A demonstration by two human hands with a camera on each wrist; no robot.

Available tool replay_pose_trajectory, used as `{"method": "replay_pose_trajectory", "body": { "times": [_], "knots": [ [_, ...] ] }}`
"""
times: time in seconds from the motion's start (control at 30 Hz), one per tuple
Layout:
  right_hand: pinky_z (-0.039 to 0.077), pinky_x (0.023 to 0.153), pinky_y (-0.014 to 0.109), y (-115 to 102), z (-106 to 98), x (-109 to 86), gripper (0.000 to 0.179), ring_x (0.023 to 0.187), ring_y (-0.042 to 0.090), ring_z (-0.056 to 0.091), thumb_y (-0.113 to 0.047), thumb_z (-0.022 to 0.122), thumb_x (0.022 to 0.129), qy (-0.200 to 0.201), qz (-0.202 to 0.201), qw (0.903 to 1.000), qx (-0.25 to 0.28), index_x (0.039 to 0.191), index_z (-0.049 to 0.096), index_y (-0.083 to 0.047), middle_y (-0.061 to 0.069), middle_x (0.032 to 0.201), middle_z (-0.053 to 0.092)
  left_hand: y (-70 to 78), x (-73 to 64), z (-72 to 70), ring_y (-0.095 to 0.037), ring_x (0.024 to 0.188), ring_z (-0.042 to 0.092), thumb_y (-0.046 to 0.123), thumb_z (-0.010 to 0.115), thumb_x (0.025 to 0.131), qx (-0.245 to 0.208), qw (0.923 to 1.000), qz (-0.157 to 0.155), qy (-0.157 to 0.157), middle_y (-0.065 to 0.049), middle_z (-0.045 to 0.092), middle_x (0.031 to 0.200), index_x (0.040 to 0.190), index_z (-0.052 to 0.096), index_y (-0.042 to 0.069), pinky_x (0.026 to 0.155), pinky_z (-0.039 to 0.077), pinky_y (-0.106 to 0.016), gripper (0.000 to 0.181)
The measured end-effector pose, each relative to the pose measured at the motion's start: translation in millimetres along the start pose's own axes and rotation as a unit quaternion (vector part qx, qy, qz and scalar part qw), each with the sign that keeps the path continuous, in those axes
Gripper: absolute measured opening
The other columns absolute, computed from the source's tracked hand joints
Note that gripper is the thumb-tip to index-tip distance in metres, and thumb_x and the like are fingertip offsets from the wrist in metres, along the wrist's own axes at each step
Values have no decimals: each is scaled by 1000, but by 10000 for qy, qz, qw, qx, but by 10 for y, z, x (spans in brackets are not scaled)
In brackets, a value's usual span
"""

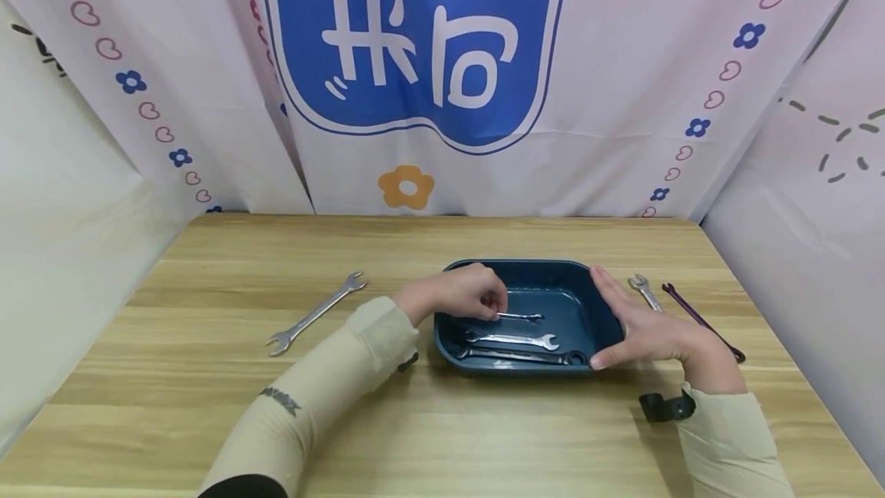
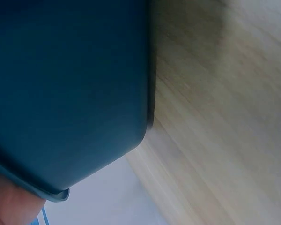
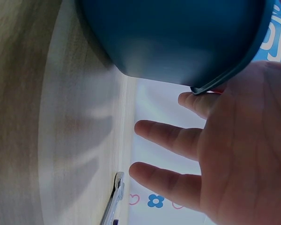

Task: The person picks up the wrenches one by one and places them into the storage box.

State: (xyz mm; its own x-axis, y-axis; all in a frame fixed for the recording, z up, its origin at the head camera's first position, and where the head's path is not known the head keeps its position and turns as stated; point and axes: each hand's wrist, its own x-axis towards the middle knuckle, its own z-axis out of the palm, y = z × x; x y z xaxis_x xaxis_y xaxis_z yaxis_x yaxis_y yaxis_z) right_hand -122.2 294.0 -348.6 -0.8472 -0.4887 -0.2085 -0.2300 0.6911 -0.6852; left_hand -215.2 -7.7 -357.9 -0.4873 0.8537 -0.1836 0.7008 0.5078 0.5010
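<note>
In the head view a dark blue tray (image 1: 581,294) stands on the wooden table. My left hand (image 1: 470,290) reaches over its left rim and pinches the left end of a small wrench (image 1: 522,317) inside it. Nearer the front of the tray lie a silver open-end wrench (image 1: 518,340) and a longer, darker combination wrench (image 1: 515,356). My right hand (image 1: 643,329) rests against the tray's right end, thumb and fingers spread. The right wrist view shows the palm (image 3: 248,136) at the rim with straight fingers. Only the tray's outer wall (image 2: 70,93) and part of the left hand show in the left wrist view.
A large double open-end wrench (image 1: 316,314) lies on the table (image 1: 484,436) left of the tray. To the right are a silver wrench (image 1: 644,292) and a dark purple wrench (image 1: 701,321), both partly behind the right hand and forearm. A printed curtain (image 1: 615,137) hangs along the back.
</note>
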Motion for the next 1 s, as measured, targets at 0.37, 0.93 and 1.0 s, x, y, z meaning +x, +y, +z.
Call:
{"method": "replay_pose_trajectory", "body": {
  "times": [0.37,0.93,1.0],
  "knots": [
    [7,110,77,14,4,-8,136,149,53,-6,-31,89,70,10,23,10000,42,158,-12,-9,26,164,-12,28,32,12,-7,80,60,12,68,94,-19,9996,-163,-233,8,68,86,92,73,17,75,52,-17,7],
    [8,111,77,-3,2,-1,137,149,53,-5,-34,90,69,17,54,10000,-39,158,-11,-8,26,164,-12,0,62,36,-8,78,59,10,68,93,4,9988,-245,-413,7,67,85,88,73,17,74,52,-18,10],
    [8,111,77,-2,4,-1,137,149,53,-5,-34,90,69,19,57,10000,-26,158,-11,-8,26,164,-12,0,63,38,-8,78,59,9,68,93,-11,9988,-249,-425,6,67,85,88,73,17,74,52,-18,10]
  ]
}}
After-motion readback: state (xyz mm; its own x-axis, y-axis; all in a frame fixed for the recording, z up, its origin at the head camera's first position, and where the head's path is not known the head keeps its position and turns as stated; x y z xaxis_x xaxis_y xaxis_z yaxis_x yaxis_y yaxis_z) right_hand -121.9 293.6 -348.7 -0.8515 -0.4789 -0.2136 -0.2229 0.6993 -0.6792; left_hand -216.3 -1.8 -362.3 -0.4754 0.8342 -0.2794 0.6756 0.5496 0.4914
